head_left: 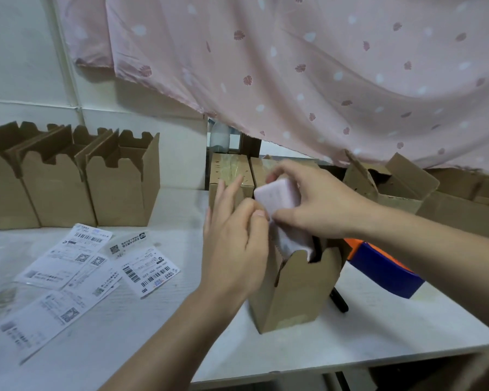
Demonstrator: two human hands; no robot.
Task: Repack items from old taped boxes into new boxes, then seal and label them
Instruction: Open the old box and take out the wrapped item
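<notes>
Right hand grasps the pink packet entering the new carton below its fingers, left hand released alongside; next it likely needs pushing fully down.

We see bare tabletop at front, between shipping labels and new box: free passage there. Box mouth crowded: pink packet stands in it, our left hand and right hand on packet. Just behind, taped boxes; just right, tape dispenser and black pen. Over back, curtain hangs low. At far left, empty boxes form wall.
</notes>
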